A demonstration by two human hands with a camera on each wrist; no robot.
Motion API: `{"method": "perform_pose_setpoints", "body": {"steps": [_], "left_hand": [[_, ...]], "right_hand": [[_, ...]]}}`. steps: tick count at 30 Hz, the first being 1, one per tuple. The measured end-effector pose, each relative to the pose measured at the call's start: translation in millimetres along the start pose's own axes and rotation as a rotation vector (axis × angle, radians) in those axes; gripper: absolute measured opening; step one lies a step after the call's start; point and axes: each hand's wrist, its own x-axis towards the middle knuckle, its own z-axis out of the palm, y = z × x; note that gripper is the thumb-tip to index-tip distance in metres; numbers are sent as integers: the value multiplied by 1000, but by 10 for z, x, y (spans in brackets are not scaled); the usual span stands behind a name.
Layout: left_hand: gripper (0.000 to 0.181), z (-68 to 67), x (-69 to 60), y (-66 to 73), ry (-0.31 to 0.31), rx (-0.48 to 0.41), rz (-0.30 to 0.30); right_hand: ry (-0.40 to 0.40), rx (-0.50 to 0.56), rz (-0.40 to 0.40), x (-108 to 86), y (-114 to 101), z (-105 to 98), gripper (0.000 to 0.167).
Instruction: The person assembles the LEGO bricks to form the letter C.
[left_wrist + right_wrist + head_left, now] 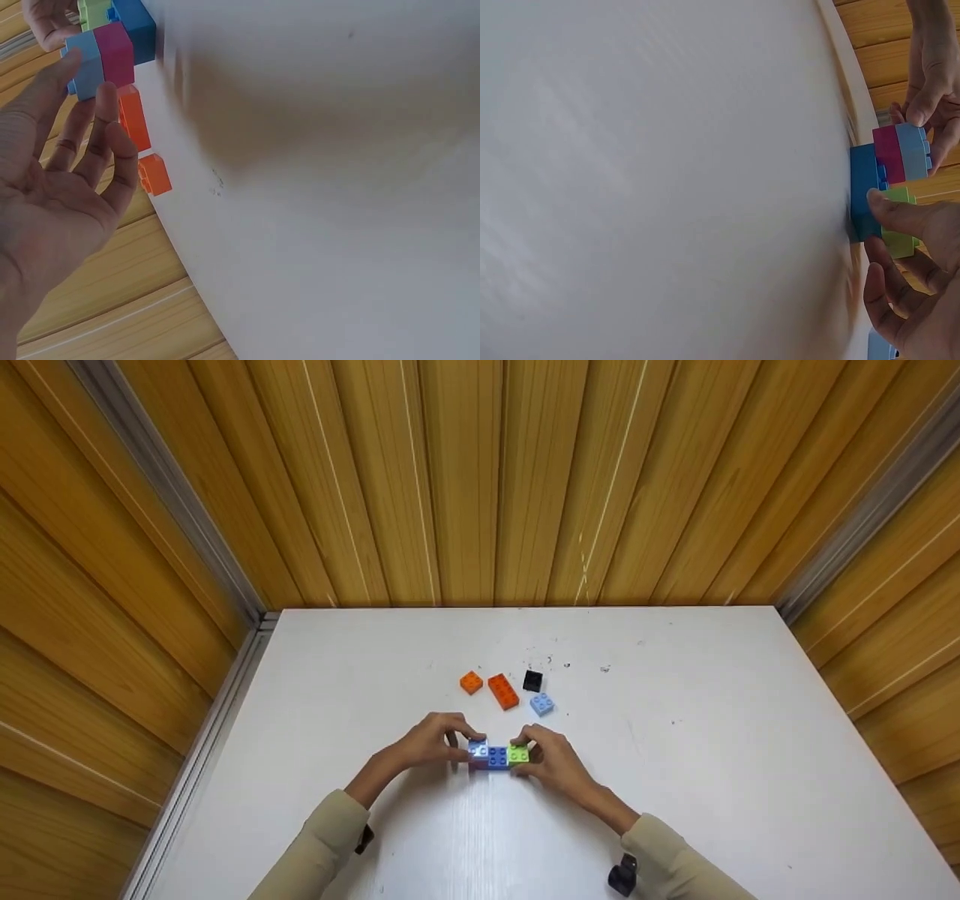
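Stacked light-blue brick (912,154) and green brick (518,754) are pinched between narrowly parted fingers of left hand (433,740) and right hand (556,765) respectively. Blue brick (497,758) beneath is presumably steadied thereby.

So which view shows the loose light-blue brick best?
Head: the loose light-blue brick has its whole studded top uncovered there. Right wrist catches only part, cut by the bottom edge beside the right grip. Left wrist doesn't show it.
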Motion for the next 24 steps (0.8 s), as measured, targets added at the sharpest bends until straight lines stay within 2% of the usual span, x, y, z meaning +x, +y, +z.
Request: {"method": "perform_pose_setpoints", "body": {"steps": [9, 14, 16, 18, 19, 21, 24], "left_hand": [[39, 36, -10, -86, 16, -81, 14], [39, -17, 15, -131, -42, -135, 17], [38, -62, 55, -157, -75, -158, -6], [36, -104, 108, -196, -83, -171, -39], [35, -120, 138, -220, -68, -176, -61], [36, -137, 205, -264, 8, -184, -106], [39, -124, 313, -337, 226, -180, -159]], "right_hand": [[-9, 20, 26, 2, 0, -10, 30], [-11, 33, 25, -4, 6, -26, 29], [-9, 38, 27, -2, 6, -30, 30], [-11, 42, 33, 1, 8, -28, 30], [-13, 43, 35, 1, 7, -26, 30], [-14, 41, 39, -1, 6, -21, 30], [-16, 29, 38, -8, 0, -16, 30]]}}
